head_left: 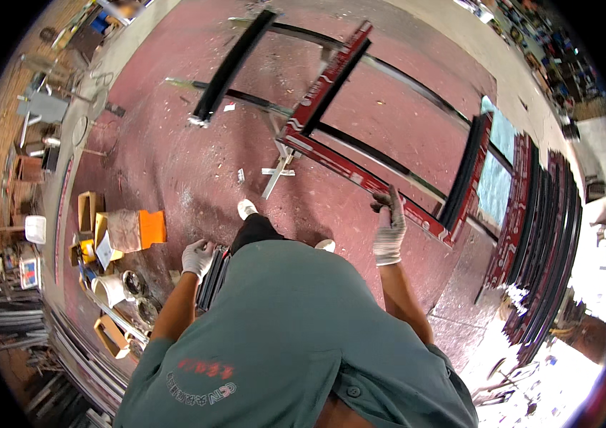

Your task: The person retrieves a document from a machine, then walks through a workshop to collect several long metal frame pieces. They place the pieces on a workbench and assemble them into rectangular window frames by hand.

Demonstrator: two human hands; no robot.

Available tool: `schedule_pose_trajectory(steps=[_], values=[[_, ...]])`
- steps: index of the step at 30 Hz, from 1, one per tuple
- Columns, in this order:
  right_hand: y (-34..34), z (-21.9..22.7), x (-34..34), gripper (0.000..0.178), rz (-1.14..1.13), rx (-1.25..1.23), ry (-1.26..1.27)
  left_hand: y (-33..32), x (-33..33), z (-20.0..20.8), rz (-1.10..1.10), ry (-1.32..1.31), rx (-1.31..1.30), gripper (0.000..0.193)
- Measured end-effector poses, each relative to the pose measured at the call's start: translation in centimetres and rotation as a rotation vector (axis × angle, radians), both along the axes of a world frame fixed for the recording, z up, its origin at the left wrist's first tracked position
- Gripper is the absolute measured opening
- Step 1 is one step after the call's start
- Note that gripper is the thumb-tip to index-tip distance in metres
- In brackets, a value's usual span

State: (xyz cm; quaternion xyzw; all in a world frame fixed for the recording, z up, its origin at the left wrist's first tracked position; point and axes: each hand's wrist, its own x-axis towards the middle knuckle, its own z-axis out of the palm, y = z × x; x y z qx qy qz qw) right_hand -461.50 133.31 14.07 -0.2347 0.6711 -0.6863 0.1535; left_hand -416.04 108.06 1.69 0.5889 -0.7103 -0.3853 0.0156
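Observation:
My left hand [198, 258], in a pale glove, is low at my left side with its fingers curled in. Several dark strips [214, 277] are right beside it, partly hidden by my body; I cannot make out whether the fingers hold anything. My right hand [389, 232] wears a light knitted glove with dark, dirty fingertips. It is raised with fingers apart, close to the near bar [346, 171] of a frame made of dark profiles with red printed film. Whether it touches that bar is unclear.
Crossbars [417, 89] carry the frame and a separate black profile [235, 64]. Many long profiles [542, 242] are stacked at the right, near pale blue sheeting [497, 182]. Left of me are an orange-and-brown box [147, 230], a white bucket [108, 291] and metal lengths on the floor.

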Motion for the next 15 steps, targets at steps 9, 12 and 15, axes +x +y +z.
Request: schedule_pose_trajectory(steps=[9, 12, 15], values=[[-25.9, 2.6, 7.8, 0.045, 0.265, 0.171, 0.246, -6.7, 9.8, -0.4, 0.088, -0.084, 0.018, 0.02], [-36.4, 1.1, 8.5, 0.046, 0.201, 0.294, 0.518, -12.9, 15.4, -3.7, 0.096, -0.126, 0.1, 0.02], [-45.6, -0.1, 8.2, 0.049, 0.031, 0.42, 0.528, -21.2, 20.1, -4.5, 0.38, 0.357, 0.226, 0.016]])
